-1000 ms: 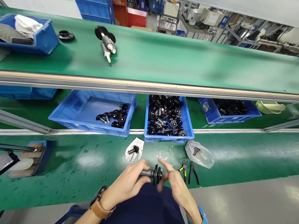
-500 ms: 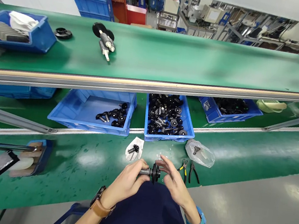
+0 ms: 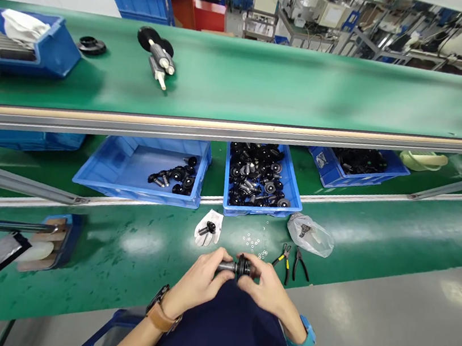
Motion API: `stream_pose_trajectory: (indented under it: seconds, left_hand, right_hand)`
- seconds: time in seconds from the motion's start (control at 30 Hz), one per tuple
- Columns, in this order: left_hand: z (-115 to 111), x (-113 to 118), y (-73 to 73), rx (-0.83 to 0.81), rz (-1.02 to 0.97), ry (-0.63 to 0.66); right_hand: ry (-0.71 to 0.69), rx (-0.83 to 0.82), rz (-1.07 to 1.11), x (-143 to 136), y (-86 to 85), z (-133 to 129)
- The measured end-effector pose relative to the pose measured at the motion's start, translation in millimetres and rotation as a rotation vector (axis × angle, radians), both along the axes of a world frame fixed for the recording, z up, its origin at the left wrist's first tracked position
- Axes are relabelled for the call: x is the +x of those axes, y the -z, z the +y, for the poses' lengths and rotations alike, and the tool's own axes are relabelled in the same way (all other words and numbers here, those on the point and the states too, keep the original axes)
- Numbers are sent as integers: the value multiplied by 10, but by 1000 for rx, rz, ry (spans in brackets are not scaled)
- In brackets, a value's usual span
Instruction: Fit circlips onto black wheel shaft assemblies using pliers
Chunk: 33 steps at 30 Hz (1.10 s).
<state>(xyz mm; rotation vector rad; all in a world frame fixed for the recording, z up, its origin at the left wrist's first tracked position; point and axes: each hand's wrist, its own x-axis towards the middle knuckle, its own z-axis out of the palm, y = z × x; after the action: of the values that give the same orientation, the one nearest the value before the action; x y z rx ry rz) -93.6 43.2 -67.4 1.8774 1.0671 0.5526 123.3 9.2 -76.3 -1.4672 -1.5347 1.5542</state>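
Note:
Between my hands, close to my body, is a black rotor part point(image 3: 241, 266) with a grey shaft pointing left. The fingers and thumb of my left hand point(image 3: 202, 277) are closed on the shaft. My right hand point(image 3: 267, 286) grips the black disc end. A similar part point(image 3: 208, 228) lies on a white glove point(image 3: 201, 237) just beyond my left hand. Small white rings point(image 3: 252, 241) are scattered past my right hand, beside yellow-handled pliers point(image 3: 286, 261) and black-handled pliers point(image 3: 300, 262).
A blue bin full of black parts point(image 3: 226, 207) and a partly filled blue bin point(image 3: 137, 193) stand behind the glove. A clear bag point(image 3: 317, 239) lies to the right. The raised green shelf point(image 3: 294, 90) crosses above the bins. A clamp-like fixture point(image 3: 49, 245) is at left.
My right hand has closed from spread fingers onto the disc end of the part. More white rings show beyond it. The view has shifted slightly.

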Motion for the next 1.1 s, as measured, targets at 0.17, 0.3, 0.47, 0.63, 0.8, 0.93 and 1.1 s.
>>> stream_pose_trajectory:
  seconds: [0.17,0.3,0.47,0.63,0.8,0.93,1.1]
  left_hand:
    - [-1,-22,218,-46,-18,-82]
    - [47,-126,547,-99,-57,-128]
    - [369,-402,1308,-203,-16,-733]
    - [808,-700,2001,-248,141,-1084]
    - [987,-797,2392,-302,239,-1149]
    - [943,-817,2544,-295,262,-1095]
    - [708,-900,2588,-272,305,-1048]
  right_hand:
    - [112,-100,30,-50,209,1]
    - [66,8,-56,-78,303,61]
    - [32,32,-182,-44,483,158]
    - [228,106,-366,277,679,690]
    - [408,105,-638,787,790,1645]
    - [400,-30,-802,1041,910,2186]
    - [407,-94,-902,1119,1121,2371]
